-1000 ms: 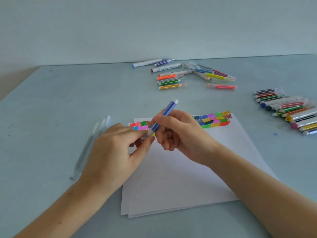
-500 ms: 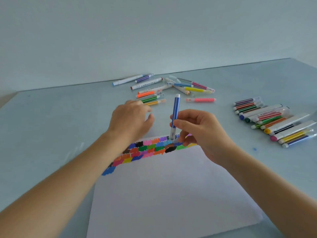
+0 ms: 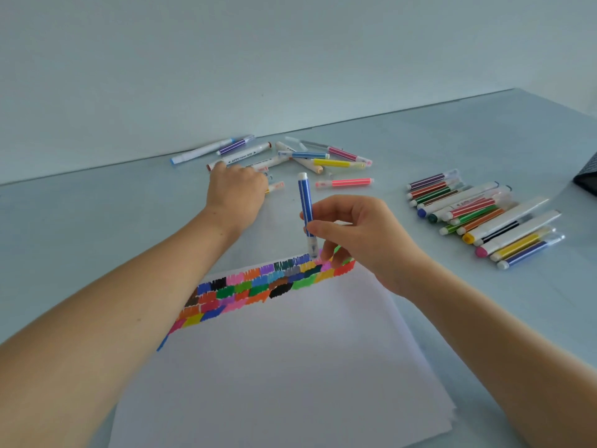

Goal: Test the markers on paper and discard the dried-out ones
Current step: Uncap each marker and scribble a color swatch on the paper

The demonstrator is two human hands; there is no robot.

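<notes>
My right hand [image 3: 361,234] pinches a blue striped marker [image 3: 305,205] and holds it upright, its uncapped tip down on the top edge of the white paper [image 3: 274,367]. A band of coloured test patches [image 3: 258,286] runs along that edge. My left hand [image 3: 235,192] reaches far forward and lies palm down over the near markers of a loose pile [image 3: 323,155]. Its fingers are hidden, so whether it holds anything does not show. A marker end [image 3: 276,186] pokes out beside it.
A tidy row of capped markers [image 3: 484,218] lies at the right of the pale blue table [image 3: 97,221]. A pink marker [image 3: 344,183] lies alone between the pile and the row. A dark object [image 3: 588,179] shows at the right edge. A wall stands behind.
My hands parted after meeting at the blue marker's tip end over the paper. The left hand travelled forward to the far pile. The right hand turned the marker upright, tip down on the paper.
</notes>
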